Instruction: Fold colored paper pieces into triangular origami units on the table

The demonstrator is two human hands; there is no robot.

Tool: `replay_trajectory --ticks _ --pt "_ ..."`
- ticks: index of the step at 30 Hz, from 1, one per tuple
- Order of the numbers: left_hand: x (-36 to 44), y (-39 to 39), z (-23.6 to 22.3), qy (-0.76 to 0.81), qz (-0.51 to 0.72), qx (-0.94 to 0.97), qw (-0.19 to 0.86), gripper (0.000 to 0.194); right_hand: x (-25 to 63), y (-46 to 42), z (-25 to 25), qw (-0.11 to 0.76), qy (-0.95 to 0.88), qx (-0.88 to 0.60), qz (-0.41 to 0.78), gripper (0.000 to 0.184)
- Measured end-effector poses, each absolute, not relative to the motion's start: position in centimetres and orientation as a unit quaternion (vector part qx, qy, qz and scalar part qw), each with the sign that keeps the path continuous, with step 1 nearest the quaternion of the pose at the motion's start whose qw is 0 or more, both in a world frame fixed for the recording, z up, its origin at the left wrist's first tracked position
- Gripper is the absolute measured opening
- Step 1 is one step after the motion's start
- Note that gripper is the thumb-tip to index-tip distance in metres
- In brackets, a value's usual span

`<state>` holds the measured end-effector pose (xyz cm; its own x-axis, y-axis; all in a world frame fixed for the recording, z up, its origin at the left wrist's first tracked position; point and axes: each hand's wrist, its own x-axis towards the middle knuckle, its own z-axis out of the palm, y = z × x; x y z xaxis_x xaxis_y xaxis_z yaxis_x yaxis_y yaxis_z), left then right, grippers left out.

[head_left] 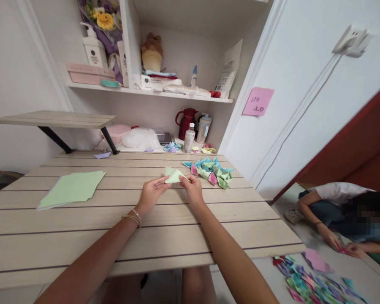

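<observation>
A pale green folded paper [175,175] is held above the middle of the table, pinched from both sides. My left hand [152,193] grips its left edge between thumb and fingers. On the other side, my right hand [192,190] has its thumb pressed on the paper's right part. Just beyond my right hand lies a pile of folded paper pieces [213,169] in blue, green and pink. To the left rests a stack of flat green paper sheets [74,188], with a lilac edge showing underneath.
The slatted wooden table [114,236] fills the front. A small raised shelf [57,119] stands at back left. Behind are a bottle [189,138] and a red jug [186,122]. At right, a person [338,215] crouches near many folded papers [313,280] on the floor.
</observation>
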<state>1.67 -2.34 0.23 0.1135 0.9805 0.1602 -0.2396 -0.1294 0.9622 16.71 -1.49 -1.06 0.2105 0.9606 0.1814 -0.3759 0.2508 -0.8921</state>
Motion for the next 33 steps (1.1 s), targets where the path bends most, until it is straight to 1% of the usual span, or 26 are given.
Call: replay_trajectory --ticks 9,11,15,16,17,19,21,23,26,33 --pt "1.85 -2.55 0.25 0.355 0.557 0.475 0.582 0.044 16.61 -1.5 -1.02 0.682 -0.431 -0.393 0.441 0.025" --pt "1.75 -2.62 0.35 0.351 0.55 0.467 0.597 0.048 16.73 -1.61 -0.9 0.671 -0.454 -0.407 0.422 0.025" --pt "1.37 -2.61 0.55 0.368 0.515 0.463 0.621 0.064 17.03 -1.83 -0.63 0.641 -0.505 -0.43 0.386 0.025" --pt "1.27 -2.59 0.56 0.375 0.504 0.466 0.623 0.064 17.09 -1.85 -0.59 0.635 -0.516 -0.434 0.377 0.025" --pt "1.19 -2.56 0.57 0.381 0.493 0.47 0.626 0.062 17.15 -1.84 -0.57 0.63 -0.525 -0.437 0.369 0.025" --pt "1.06 -2.51 0.56 0.388 0.469 0.482 0.631 0.052 17.24 -1.8 -0.58 0.622 -0.535 -0.445 0.359 0.025" --pt "1.0 -2.45 0.55 0.389 0.451 0.494 0.634 0.04 17.3 -1.73 -0.64 0.616 -0.535 -0.452 0.361 0.025" --pt "0.97 -2.4 0.52 0.39 0.446 0.498 0.633 0.034 17.34 -1.65 -0.72 0.611 -0.531 -0.455 0.37 0.026" --pt "0.96 -2.31 0.42 0.393 0.453 0.493 0.631 0.03 17.35 -1.55 -0.82 0.608 -0.527 -0.457 0.379 0.027" --pt "0.96 -2.23 0.18 0.397 0.462 0.489 0.624 0.028 17.3 -1.46 -0.95 0.609 -0.516 -0.46 0.389 0.028"
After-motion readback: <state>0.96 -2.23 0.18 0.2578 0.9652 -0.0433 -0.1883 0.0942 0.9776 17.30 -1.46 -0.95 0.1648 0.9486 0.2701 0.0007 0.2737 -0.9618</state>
